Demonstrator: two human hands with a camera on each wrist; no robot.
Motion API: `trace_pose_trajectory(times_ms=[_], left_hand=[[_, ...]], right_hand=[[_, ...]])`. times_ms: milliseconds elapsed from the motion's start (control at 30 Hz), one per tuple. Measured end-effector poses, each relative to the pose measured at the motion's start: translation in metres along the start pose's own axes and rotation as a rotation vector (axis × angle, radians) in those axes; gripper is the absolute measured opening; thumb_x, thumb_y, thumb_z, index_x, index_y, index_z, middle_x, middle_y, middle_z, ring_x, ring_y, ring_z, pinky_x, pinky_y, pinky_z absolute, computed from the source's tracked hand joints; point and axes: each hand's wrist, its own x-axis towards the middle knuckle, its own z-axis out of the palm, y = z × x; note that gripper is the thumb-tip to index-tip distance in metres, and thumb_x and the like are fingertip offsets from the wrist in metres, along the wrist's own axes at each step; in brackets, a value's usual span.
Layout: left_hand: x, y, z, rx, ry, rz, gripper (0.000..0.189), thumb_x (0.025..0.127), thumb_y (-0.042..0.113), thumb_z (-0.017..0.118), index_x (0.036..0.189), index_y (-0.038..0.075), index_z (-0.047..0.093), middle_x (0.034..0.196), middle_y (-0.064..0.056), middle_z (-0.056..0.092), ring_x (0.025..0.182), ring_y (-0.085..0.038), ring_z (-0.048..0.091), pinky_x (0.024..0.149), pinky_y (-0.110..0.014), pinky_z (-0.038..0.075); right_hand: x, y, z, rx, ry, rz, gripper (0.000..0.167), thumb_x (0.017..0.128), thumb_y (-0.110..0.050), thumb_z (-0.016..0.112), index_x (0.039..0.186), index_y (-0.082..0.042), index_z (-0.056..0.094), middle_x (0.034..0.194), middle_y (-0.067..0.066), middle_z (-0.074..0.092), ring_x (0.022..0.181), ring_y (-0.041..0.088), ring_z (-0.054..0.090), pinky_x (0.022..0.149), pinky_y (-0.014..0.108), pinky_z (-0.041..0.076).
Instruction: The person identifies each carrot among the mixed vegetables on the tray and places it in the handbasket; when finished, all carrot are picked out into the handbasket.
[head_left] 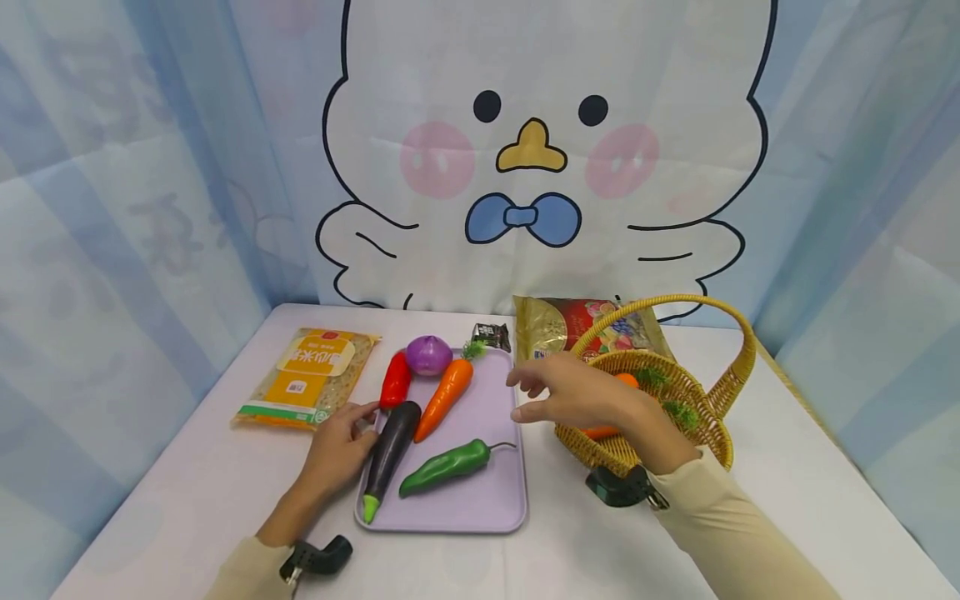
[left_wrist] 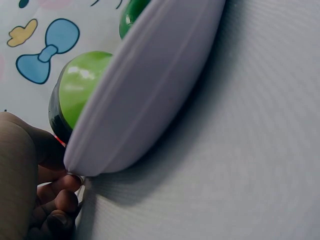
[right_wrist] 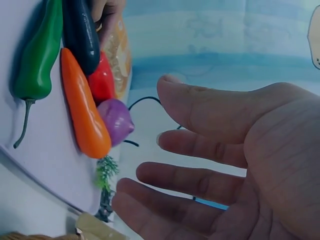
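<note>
My left hand (head_left: 337, 450) is at the left edge of a lilac tray (head_left: 480, 510); in the left wrist view its thumb and fingers pinch the tray's rim (left_wrist: 75, 159). Close by its fingertips lie a dark eggplant (head_left: 392, 450) with a light green end and a red pepper (head_left: 396, 381). A purple onion (head_left: 429, 356), a carrot (head_left: 445, 402) and a green chili pepper (head_left: 453, 465) are also on the tray. My right hand (head_left: 577, 392), holding nothing, hovers between the tray and a wicker basket (head_left: 577, 446), its fingers apart and loosely bent.
Orange carrots (head_left: 600, 432) with green tops lie in the basket, whose tall handle (head_left: 738, 367) arches upward. A yellow grain bag (head_left: 315, 375) lies left. Behind are a small black packet (head_left: 491, 336) and a gold-and-red bag (head_left: 555, 325). A printed curtain (head_left: 525, 50) stands beyond the table.
</note>
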Motion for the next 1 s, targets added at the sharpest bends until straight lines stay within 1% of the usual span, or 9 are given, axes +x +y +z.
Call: trace_pose_trajectory(times_ms=[200, 333, 500, 667, 733, 867, 1000], left_hand=[[0.0, -0.001, -0.001, -0.004, 0.0, 0.002, 0.046, 0.09, 0.008, 0.061, 0.136, 0.004, 0.063, 0.108, -0.009, 0.064, 0.076, -0.02, 0.049, 0.065, -0.029, 0.04], [0.0, -0.001, -0.001, -0.006, -0.004, 0.004, 0.046, 0.09, 0.007, 0.061, 0.136, 0.003, 0.063, 0.108, -0.009, 0.064, 0.075, -0.019, 0.048, 0.064, -0.029, 0.039], [0.001, 0.001, 0.0, 0.001, 0.0, 0.007, 0.046, 0.089, 0.008, 0.061, 0.135, 0.002, 0.064, 0.107, -0.009, 0.064, 0.074, -0.019, 0.048, 0.064, -0.028, 0.039], [0.0, 0.002, 0.0, 0.006, 0.005, 0.019, 0.046, 0.088, 0.007, 0.061, 0.133, 0.002, 0.065, 0.106, -0.009, 0.064, 0.073, -0.019, 0.048, 0.063, -0.028, 0.038], [0.0, 0.002, 0.0, 0.008, 0.006, 0.021, 0.046, 0.088, 0.007, 0.061, 0.133, 0.002, 0.065, 0.106, -0.009, 0.064, 0.073, -0.018, 0.048, 0.064, -0.028, 0.038], [0.0, 0.003, 0.0, 0.012, 0.004, 0.019, 0.046, 0.089, 0.007, 0.061, 0.134, 0.002, 0.064, 0.107, -0.009, 0.064, 0.074, -0.019, 0.048, 0.064, -0.028, 0.038], [0.0, 0.002, 0.0, 0.013, 0.004, 0.021, 0.046, 0.089, 0.007, 0.061, 0.135, 0.002, 0.064, 0.106, -0.009, 0.064, 0.074, -0.019, 0.048, 0.064, -0.029, 0.038]], right_hand=[[0.018, -0.004, 0.01, -0.011, 0.007, -0.021, 0.044, 0.091, -0.032, 0.075, 0.131, -0.014, 0.065, 0.125, 0.006, 0.067, 0.12, 0.029, 0.06, 0.099, 0.047, 0.05], [0.03, -0.009, 0.016, -0.015, 0.023, -0.041, 0.045, 0.091, -0.029, 0.075, 0.132, -0.012, 0.064, 0.13, 0.006, 0.065, 0.124, 0.028, 0.059, 0.103, 0.047, 0.048], [0.044, -0.011, 0.023, -0.016, 0.042, -0.043, 0.048, 0.092, -0.025, 0.075, 0.135, -0.01, 0.062, 0.138, 0.007, 0.061, 0.13, 0.026, 0.054, 0.108, 0.046, 0.043], [0.06, -0.008, 0.034, -0.105, 0.052, -0.065, 0.052, 0.093, -0.024, 0.074, 0.138, -0.004, 0.059, 0.142, 0.01, 0.057, 0.135, 0.029, 0.05, 0.113, 0.046, 0.038], [0.067, -0.006, 0.04, -0.149, 0.055, -0.079, 0.052, 0.093, -0.024, 0.073, 0.138, -0.003, 0.058, 0.142, 0.012, 0.057, 0.135, 0.03, 0.05, 0.113, 0.046, 0.037], [0.079, -0.004, 0.049, -0.21, 0.073, -0.077, 0.054, 0.092, -0.023, 0.073, 0.14, -0.005, 0.058, 0.143, 0.013, 0.056, 0.135, 0.031, 0.05, 0.113, 0.046, 0.038], [0.09, 0.0, 0.056, -0.241, 0.101, -0.069, 0.056, 0.093, -0.022, 0.073, 0.144, -0.007, 0.055, 0.144, 0.012, 0.056, 0.135, 0.031, 0.05, 0.113, 0.046, 0.037]])
